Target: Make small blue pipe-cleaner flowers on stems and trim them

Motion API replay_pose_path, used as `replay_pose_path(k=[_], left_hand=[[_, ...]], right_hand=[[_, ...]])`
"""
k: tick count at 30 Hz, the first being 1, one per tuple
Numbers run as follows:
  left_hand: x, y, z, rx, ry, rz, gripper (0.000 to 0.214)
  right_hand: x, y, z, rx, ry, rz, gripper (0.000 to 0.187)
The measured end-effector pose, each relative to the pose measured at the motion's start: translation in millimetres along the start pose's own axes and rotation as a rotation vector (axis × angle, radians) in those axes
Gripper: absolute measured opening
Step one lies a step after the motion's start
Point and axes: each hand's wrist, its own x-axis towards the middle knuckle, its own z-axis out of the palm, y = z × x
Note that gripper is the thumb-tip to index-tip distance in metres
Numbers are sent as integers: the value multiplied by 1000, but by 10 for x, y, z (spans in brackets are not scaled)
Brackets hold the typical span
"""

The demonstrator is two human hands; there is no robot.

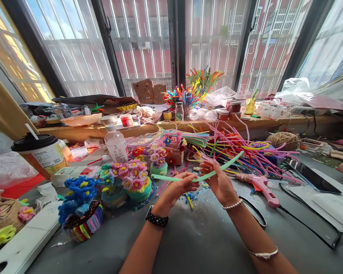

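Observation:
Pale green pipe cleaners (231,161) run across both hands above the table, their ends sticking out to the left and up to the right. My left hand (179,187), with a black watch on the wrist, is closed on them near the middle. My right hand (218,182), wearing a beaded bracelet, holds them between thumb and fingers farther right. Below the hands lie blue scraps and a short yellow piece (189,201). To the left of my left hand stands a green pot of pink pipe-cleaner flowers (135,175).
A pink glue gun (261,188) with its cord lies at right, near a black hoop (257,213) and a phone (313,177). Loose pipe cleaners (254,146) pile up behind. At left are a blue flower pot (81,209), a bottle (116,144) and a lidded cup (41,150).

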Motion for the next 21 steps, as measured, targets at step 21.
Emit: replay_pose_path(k=[21], left_hand=[[34, 38, -69, 131, 399, 174, 27]], right_hand=[[149, -168, -202, 71, 511, -165, 24]])
